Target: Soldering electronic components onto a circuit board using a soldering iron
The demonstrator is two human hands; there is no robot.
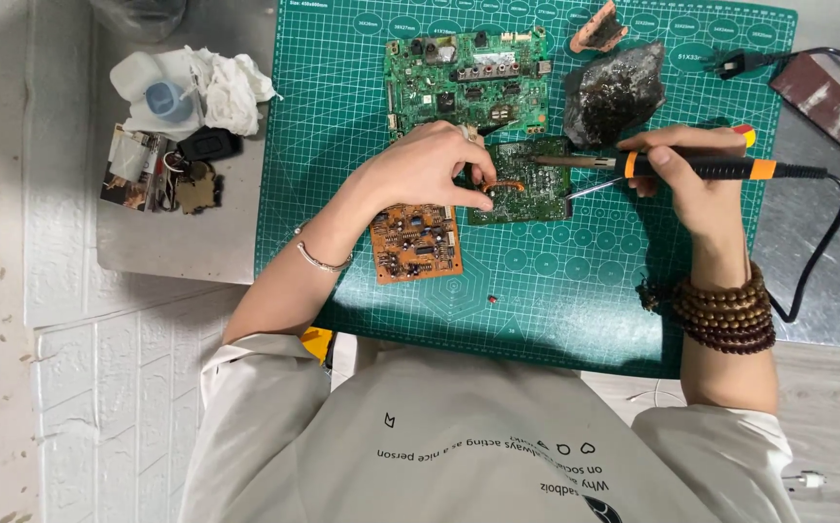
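Small green circuit board (527, 184) lies mid-mat on the green cutting mat (556, 281), just below the large green circuit board (466, 79). Left hand (430, 167) covers its left edge, fingers curled narrow, pinching at an orange part (503, 185); the exact grip is hidden. Right hand (696, 174) is closed around the soldering iron (672, 167), tip over the board; contact hard to tell. Thin metal rod (590, 188) under the iron, unclear. Orange circuit board (416, 241) lies beside the left wrist. Dark sponge lump (614, 92) sits near the board's upper right. Cloth (231, 89) and a plastic bottle (154, 92) off-mat left. Plug (738, 64) top right.
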